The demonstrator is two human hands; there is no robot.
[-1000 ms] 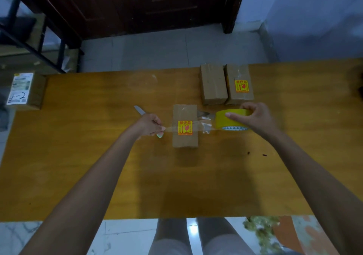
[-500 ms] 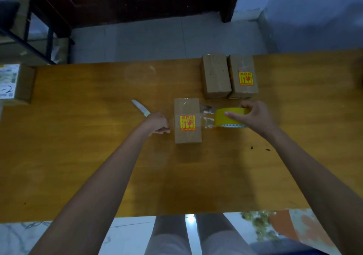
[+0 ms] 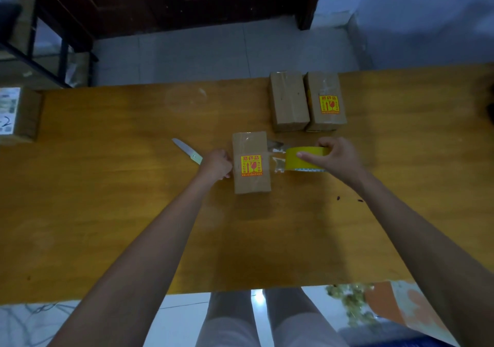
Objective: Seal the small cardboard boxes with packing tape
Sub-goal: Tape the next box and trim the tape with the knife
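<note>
Pressed closer against the middle box (image 3: 250,166) on the table (image 3: 107,213) than before, the left hand (image 3: 217,165) pinches the tape end to its side, while the right hand (image 3: 337,159) grips the tape roll (image 3: 302,159) just beside it.

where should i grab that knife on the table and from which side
Take the knife by its pale handle end, which lies nearest the left hand, partly hidden behind it. Its blade points up and left, away from the taped box, so come in from the handle's side, from above, since it lies flat on the table.
</note>
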